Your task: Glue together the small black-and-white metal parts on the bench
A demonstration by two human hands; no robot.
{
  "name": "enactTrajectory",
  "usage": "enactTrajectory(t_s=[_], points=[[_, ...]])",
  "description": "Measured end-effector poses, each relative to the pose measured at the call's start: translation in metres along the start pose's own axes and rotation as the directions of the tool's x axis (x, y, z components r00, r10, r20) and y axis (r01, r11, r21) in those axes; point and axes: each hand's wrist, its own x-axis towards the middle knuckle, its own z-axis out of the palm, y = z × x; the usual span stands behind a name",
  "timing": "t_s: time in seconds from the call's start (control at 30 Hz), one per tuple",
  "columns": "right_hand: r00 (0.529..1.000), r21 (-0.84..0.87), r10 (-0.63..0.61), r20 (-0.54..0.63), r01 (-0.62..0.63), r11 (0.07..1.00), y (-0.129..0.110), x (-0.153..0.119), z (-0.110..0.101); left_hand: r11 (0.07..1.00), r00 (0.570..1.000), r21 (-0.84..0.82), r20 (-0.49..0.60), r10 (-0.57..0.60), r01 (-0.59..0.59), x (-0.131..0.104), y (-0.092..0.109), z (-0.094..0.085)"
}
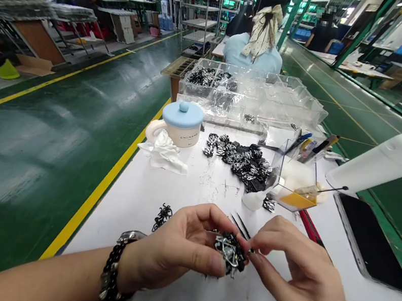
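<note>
Between the thumb and fingers of my left hand (178, 249) sits a small black part with bent silver metal pieces (230, 254). My right hand (292, 273) pinches at the right edge of that part, thumb and forefinger pressed together on a tiny dark piece (251, 250), too small to name. Just behind the fingers, dark tweezers (240, 225) lie on the white table (131, 200), their far ends showing. Left of my left hand is a little pile of black hook-shaped pieces (162, 217). A larger heap of similar black-and-silver parts (247, 164) lies farther back.
A lidded mug (185, 130) and a crumpled tissue (165, 152) stand at the left. On the right are a clear pen holder (294, 179), a white bottle (387, 163) and a phone (372, 243). Clear plastic trays (249, 94) cross the back, before a seated person (254, 49).
</note>
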Motion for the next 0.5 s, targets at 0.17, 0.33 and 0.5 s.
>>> enactTrajectory(t_s=[0.17,0.33,0.5], points=[[0.993,-0.29,-0.056,0.106,0.084,0.953,-0.0014,-0.0007,-0.0019,0.999,0.999,0.041,0.04,-0.028,0.026,0.0023,0.0012,-0.0035],[0.975,-0.495,-0.181,0.125,0.22,0.841,0.0021,-0.0062,0.0034,0.993,0.998,0.101,0.02,-0.055,0.053,0.0039,-0.0007,-0.0052],[0.973,-0.414,-0.232,0.0,0.211,0.885,-0.0058,0.0005,-0.0049,0.946,0.998,0.321,-0.02,0.052,-0.043,-0.0001,0.0007,-0.0029]])
